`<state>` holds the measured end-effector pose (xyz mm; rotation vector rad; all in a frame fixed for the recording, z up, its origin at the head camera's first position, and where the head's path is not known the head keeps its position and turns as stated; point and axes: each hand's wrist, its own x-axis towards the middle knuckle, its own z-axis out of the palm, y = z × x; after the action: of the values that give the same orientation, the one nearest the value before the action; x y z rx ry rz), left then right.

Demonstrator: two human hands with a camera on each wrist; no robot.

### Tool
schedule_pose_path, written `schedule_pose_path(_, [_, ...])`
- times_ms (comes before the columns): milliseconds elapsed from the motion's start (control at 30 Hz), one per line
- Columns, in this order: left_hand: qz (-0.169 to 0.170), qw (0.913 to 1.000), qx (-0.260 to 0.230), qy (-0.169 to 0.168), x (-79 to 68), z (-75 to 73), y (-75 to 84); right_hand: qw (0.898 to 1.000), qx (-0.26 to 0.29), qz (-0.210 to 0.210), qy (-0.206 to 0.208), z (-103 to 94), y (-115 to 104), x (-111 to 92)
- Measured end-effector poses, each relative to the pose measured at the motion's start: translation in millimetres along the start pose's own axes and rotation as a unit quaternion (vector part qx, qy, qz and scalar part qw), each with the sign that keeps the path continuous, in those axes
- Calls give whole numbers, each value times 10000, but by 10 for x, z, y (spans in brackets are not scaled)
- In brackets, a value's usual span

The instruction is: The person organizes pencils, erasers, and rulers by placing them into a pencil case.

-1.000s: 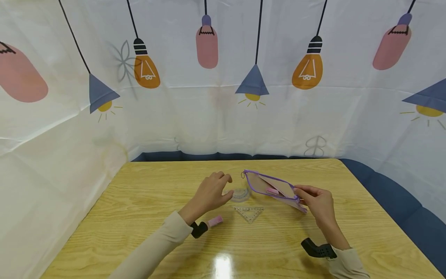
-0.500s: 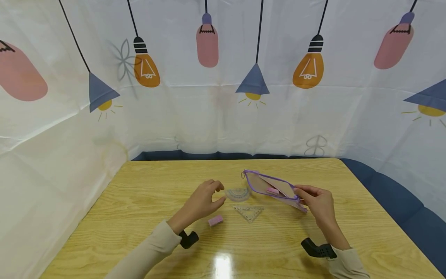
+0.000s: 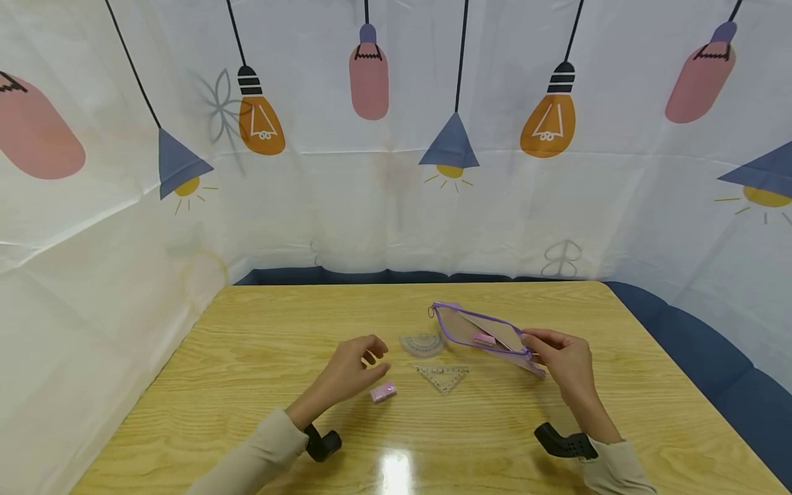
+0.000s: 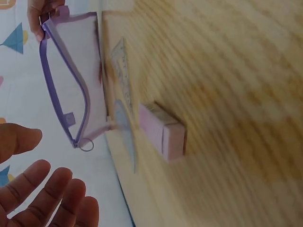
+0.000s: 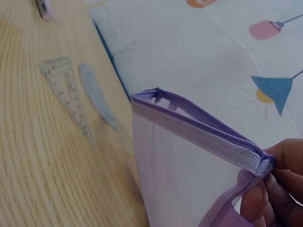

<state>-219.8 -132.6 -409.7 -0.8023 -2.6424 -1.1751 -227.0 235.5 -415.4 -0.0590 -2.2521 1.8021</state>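
Observation:
My right hand (image 3: 566, 357) pinches one end of a mesh zipper pouch (image 5: 189, 156) with purple edging. The pouch's zip gapes, and a small pink item (image 3: 484, 339) shows inside it in the head view. My left hand (image 3: 346, 371) hovers over the table with loosely bent fingers and nothing in it. Just right of and below that hand lies a pink eraser (image 4: 162, 132). Between the eraser and the pouch, a clear protractor (image 3: 423, 345) and a clear set square (image 3: 443, 378) lie flat on the wood.
The wooden table (image 3: 260, 344) reaches back to a white printed curtain (image 3: 396, 206). Dark blue padding (image 3: 705, 350) runs along its right side. A black wrist camera mount (image 3: 323, 445) sits at my left wrist, another mount (image 3: 564, 440) at the right.
My left hand has drawn back to the left and toward me, away from the protractor, uncovering it and the eraser. The right hand and pouch have stayed still.

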Motion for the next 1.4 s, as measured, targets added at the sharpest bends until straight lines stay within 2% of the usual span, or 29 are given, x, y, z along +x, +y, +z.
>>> schedule_pose_path(200, [-429,9966,-696,-131,-64,27,-55,10000,9,97,13,0,0,2])
schedule_pose_path(400, [-834,9912,-995,-266,-137,59,-105,10000,-19,60,27,2,2,4])
schedule_pose_path(733, [-1659,9733,-1542,-365,-231,124,-213,10000,-19,-27,-25,0,2,6])
schedule_pose_path(1167, [-1787,9725,-1457,-333,-300,213,-254,10000,29,-50,-37,-10,2,5])
schedule_pose_path(1400, [-1666,9759,-1377,-314,-291,250,-286,10000,-28,-64,-17,-11,10,1])
